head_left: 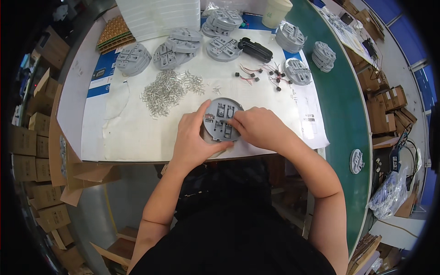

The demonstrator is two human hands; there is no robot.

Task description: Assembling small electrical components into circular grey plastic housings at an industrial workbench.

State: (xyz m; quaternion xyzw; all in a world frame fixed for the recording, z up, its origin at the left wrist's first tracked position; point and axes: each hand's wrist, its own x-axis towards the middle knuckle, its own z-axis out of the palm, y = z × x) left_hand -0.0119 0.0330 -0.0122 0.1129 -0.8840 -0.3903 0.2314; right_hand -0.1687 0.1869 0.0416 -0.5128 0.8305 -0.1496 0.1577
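Note:
A round grey plastic housing [213, 111] with moulded slots is tilted up at the table's front edge. My left hand [190, 137] grips its left rim, thumb below and fingers above. At its right side, my right hand [259, 127] has its fingertips pinched together over the middle slots; whatever they hold, if anything, is hidden. Just beyond my left hand lies a heap of small silvery metal pins [164, 94], with a few stray ones to its right. Several small black parts with red and black wires [277, 75] lie beyond my right hand.
Stacks of similar grey housings [133, 58] line the back of the table, and more stand on the green surface [341, 114] at right. A black elongated case [255, 49] lies between them. A white foam block [158, 20] and a pale tub [277, 13] stand behind.

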